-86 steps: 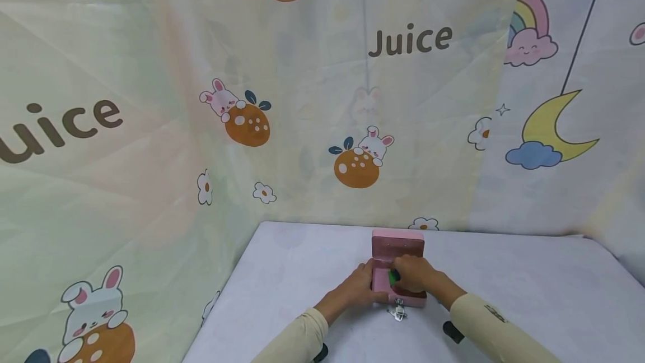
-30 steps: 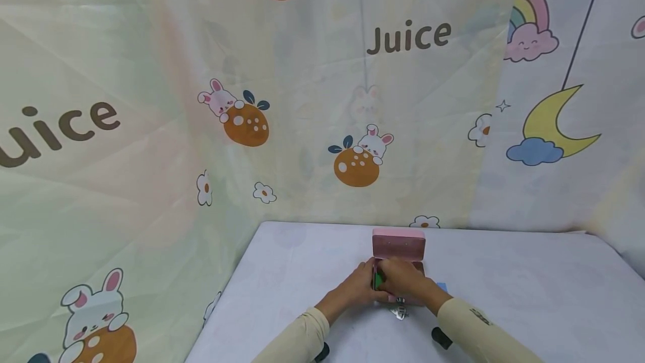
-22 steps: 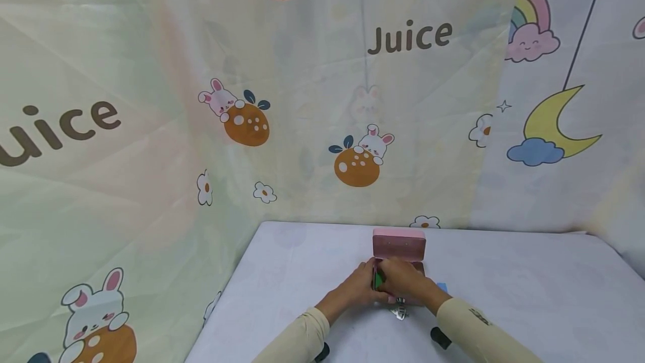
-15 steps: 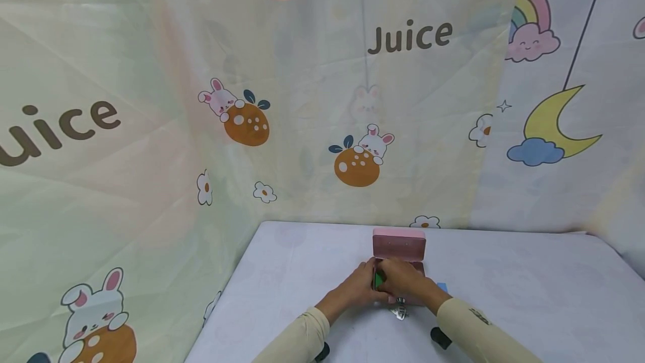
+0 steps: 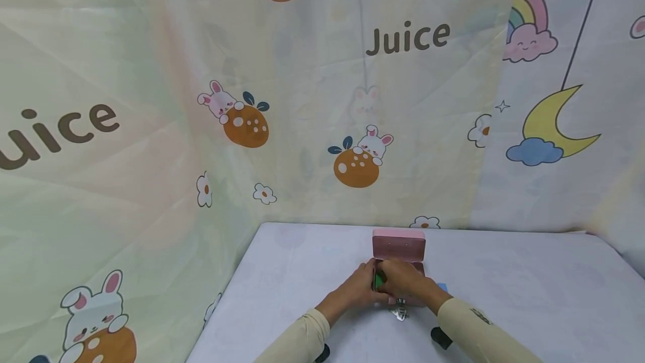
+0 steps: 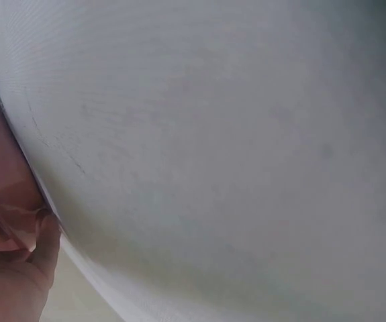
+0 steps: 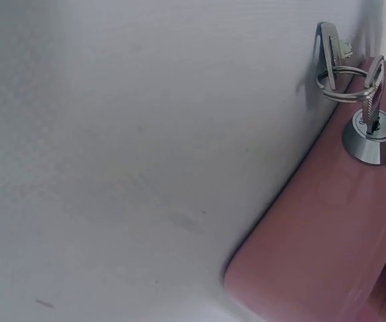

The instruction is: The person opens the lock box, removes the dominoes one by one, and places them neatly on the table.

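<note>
A pink metal cash box (image 5: 398, 247) stands on the table with its lid raised. My left hand (image 5: 359, 284) grips the box's left side, thumb at the front; the left wrist view shows its fingers (image 6: 47, 238) on a corner of the pink wall (image 6: 5, 161). My right hand (image 5: 400, 278) reaches into the box, its curled fingers on a small flat green thing (image 5: 379, 279) with a dark edge, beside the left wall. Most of the green thing is hidden. Keys on a ring (image 7: 347, 84) hang from the front lock (image 7: 372, 137).
A bit of something light blue (image 5: 442, 287) shows just right of the box, behind the right wrist. The white table (image 5: 302, 256) meets a printed cloth backdrop (image 5: 302, 128) at the back and left. A black wrist camera (image 5: 441, 338) hangs under the right sleeve.
Since the oldest frame, my right hand has moved left inside the box with the green thing, and the blue bit has come into sight at right. During the last second, both hands stay still.
</note>
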Tool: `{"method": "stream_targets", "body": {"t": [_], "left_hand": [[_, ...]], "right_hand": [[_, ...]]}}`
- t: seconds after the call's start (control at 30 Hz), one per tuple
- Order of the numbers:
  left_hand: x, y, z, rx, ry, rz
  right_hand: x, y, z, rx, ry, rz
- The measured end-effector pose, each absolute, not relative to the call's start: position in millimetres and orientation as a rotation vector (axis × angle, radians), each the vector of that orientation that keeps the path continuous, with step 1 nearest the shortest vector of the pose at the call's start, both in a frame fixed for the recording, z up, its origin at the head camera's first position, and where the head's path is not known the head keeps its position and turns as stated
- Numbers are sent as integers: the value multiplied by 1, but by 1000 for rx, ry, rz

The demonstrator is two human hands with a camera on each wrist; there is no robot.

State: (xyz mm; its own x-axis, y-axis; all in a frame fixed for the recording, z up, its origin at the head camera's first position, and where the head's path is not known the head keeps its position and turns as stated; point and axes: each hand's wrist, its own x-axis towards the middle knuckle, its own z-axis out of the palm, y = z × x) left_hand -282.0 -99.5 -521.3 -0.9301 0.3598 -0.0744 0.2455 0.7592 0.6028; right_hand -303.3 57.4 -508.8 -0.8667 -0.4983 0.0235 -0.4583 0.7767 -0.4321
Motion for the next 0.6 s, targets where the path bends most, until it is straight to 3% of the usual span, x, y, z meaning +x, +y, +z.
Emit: {"method": "stream_targets", "body": {"t": [0.6], "left_hand": [[-281,-100,-523,483,2779,895]], "right_hand": [[-305,64,-507,-866,2867,-665]]}}
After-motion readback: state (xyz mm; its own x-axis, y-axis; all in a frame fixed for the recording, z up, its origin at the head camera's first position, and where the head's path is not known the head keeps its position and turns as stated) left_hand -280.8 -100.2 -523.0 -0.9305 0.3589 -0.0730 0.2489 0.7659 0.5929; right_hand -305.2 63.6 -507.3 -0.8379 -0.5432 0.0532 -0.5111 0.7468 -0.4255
